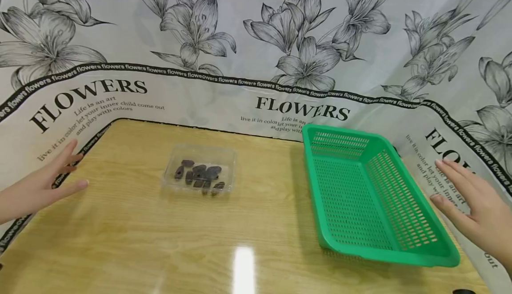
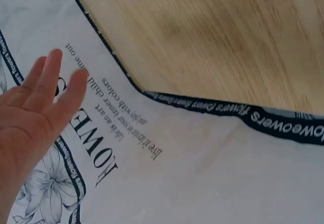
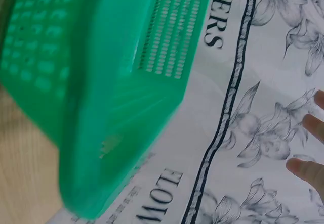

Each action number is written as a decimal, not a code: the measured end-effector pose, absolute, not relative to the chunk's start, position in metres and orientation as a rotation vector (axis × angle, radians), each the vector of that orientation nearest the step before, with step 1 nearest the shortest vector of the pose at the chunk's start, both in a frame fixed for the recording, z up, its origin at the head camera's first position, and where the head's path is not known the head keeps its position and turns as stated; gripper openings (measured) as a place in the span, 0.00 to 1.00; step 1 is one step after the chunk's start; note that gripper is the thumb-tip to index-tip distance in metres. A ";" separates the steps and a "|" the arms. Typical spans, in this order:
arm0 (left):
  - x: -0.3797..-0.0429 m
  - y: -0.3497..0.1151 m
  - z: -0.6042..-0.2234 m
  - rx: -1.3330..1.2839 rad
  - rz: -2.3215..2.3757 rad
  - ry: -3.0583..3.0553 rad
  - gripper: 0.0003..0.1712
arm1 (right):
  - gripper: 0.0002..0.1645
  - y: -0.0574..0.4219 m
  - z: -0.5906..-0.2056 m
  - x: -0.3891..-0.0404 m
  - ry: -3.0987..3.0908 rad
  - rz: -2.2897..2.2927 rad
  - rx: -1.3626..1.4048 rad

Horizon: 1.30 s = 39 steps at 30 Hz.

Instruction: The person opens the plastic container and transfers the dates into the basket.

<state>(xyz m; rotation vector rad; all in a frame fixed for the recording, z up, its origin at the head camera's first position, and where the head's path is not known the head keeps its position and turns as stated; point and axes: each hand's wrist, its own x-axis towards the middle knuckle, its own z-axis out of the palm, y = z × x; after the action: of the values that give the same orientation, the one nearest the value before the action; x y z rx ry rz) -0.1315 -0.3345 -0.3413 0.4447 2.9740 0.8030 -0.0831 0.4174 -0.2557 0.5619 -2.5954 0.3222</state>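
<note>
My left hand (image 1: 44, 187) is held over the left edge of the table, fingers extended and thumb apart, with nothing in it. The left wrist view shows the same hand (image 2: 38, 105) against the printed cloth. On the right, my right hand (image 1: 478, 209) hovers beside the long side of a green plastic basket (image 1: 390, 258), its fingers stretched out and holding nothing. Only the fingertips (image 3: 311, 169) show in the right wrist view. A clear plastic box (image 1: 228, 158) with several small, dark, oblong pieces (image 1: 199, 171) inside sits left of the basket.
The wooden table (image 1: 160, 240) is bordered by a white cloth (image 1: 224, 102) with flower prints and lettering, which rises behind it. The perforated basket stands at the table's right side. A small black object (image 1: 464, 291) shows at the bottom right edge.
</note>
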 end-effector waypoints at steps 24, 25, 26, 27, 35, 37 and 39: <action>-0.159 -0.247 -0.388 0.134 1.930 1.717 0.41 | 0.22 0.279 -0.228 -0.153 -2.492 0.508 1.034; -0.160 -0.243 -0.390 0.121 1.937 1.706 0.42 | 0.22 0.273 -0.228 -0.156 -2.486 0.523 1.056; -0.160 -0.239 -0.391 0.105 1.953 1.692 0.43 | 0.21 0.267 -0.229 -0.159 -2.481 0.533 1.078; -0.160 -0.236 -0.393 0.091 1.969 1.677 0.44 | 0.21 0.261 -0.229 -0.162 -2.480 0.540 1.096; -0.163 -0.218 -0.401 -0.036 2.164 1.491 0.42 | 0.17 0.212 -0.235 -0.184 -2.538 0.584 1.225; -0.164 -0.213 -0.402 -0.060 2.187 1.492 0.44 | 0.16 0.198 -0.236 -0.190 -2.563 0.590 1.252; -0.164 -0.208 -0.402 -0.074 2.200 1.511 0.47 | 0.16 0.184 -0.239 -0.195 -2.584 0.589 1.283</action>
<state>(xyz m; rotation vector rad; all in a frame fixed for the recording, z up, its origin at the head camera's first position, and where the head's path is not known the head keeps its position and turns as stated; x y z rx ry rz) -0.1637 -0.2083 -0.4023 -0.0743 1.5109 2.1997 -0.1949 0.1841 -0.2388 1.2832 -2.5844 0.5889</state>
